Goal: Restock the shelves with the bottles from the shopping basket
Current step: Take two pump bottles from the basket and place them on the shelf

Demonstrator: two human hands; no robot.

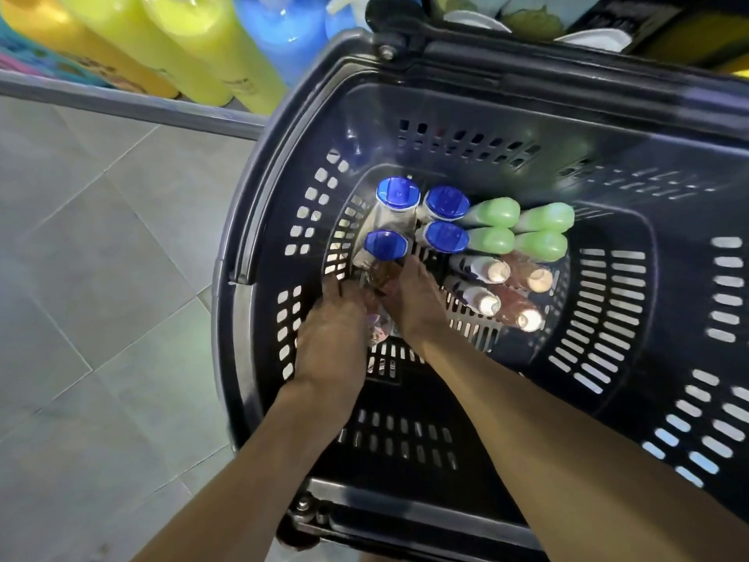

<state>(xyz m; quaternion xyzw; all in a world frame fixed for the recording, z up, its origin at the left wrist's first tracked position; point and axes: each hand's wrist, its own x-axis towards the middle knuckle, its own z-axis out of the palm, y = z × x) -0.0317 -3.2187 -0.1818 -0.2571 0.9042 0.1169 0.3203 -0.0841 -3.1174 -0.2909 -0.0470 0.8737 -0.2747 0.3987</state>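
A dark plastic shopping basket point(506, 115) stands on the floor with bottles upright inside it: several blue-capped bottles point(446, 202), several green bottles point(492, 212), and white and brown bottles with pale caps point(498, 271). Both my hands reach down into the basket's near-left corner. My left hand point(330, 338) and my right hand point(415, 302) close around a brownish bottle point(375, 285) between them, just below the blue-capped ones. My fingers hide most of that bottle, so its cap and label cannot be made out.
A low shelf with a grey metal edge point(121, 109) runs along the top left, holding large yellow bottles point(190, 38) and blue bottles point(283, 30). Grey floor tiles point(93, 277) lie to the left of the basket. The basket's handle point(405, 22) points away from me.
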